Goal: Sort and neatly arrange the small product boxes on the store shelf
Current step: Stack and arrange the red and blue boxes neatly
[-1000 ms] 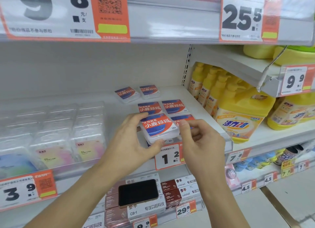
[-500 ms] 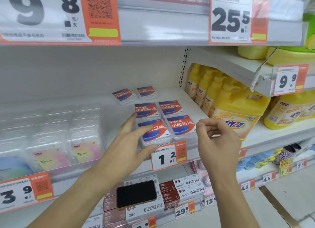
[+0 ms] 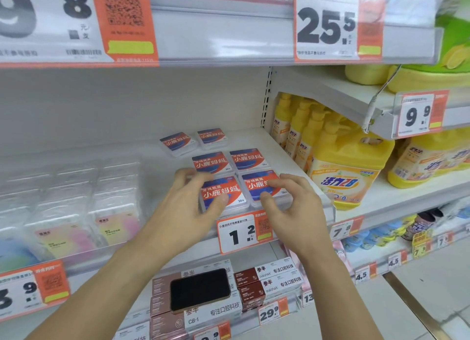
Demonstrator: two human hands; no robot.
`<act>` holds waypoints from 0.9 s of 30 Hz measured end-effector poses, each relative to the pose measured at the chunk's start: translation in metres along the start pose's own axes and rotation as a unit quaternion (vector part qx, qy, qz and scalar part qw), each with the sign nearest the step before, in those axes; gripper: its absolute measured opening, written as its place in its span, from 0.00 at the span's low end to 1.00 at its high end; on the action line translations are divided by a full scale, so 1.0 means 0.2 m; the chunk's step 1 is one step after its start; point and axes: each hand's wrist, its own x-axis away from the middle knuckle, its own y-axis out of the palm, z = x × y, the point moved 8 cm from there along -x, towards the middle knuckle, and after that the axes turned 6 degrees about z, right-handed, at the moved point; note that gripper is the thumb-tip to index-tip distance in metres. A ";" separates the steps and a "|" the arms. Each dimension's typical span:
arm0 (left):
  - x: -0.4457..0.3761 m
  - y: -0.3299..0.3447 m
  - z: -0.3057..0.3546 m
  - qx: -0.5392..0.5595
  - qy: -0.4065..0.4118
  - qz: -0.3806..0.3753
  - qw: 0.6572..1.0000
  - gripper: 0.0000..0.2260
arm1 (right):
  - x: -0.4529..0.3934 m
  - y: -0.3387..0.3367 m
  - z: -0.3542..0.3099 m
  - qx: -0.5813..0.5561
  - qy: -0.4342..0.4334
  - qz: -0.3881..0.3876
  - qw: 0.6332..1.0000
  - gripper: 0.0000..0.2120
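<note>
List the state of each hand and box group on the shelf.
Left hand: open, fingers on front left box.
Right hand: open, fingers on front right box.
Middle boxes: flat, side by side.
Back boxes: flat, slightly askew.
Phone: face-up, screen dark.

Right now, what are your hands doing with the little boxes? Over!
Left hand open, fingers on front-left red-and-blue lidded clear plastic box. Right hand open, curled over front-right matching box. Six boxes in pairs; back pair askew. Nothing blocking.
</note>
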 end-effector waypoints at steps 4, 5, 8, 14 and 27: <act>-0.15 0.00 0.04 -0.051 0.032 0.034 0.998 0.23 | -0.07 0.01 -0.08 -0.013 -0.055 0.005 0.998 0.16; -0.19 0.03 0.03 -0.073 0.024 0.009 0.997 0.24 | -0.10 0.03 -0.11 0.006 -0.073 -0.009 0.997 0.17; -0.24 0.13 0.02 -0.109 0.019 -0.064 0.992 0.26 | -0.23 0.11 -0.15 0.060 -0.079 -0.077 0.992 0.21; -0.25 0.11 0.04 -0.078 0.029 -0.034 0.996 0.21 | -0.34 0.28 -0.19 0.153 -0.097 -0.251 0.951 0.16; -0.29 0.08 0.11 -0.115 0.020 -0.079 0.990 0.16 | -0.37 0.26 -0.21 0.144 -0.101 -0.216 0.960 0.14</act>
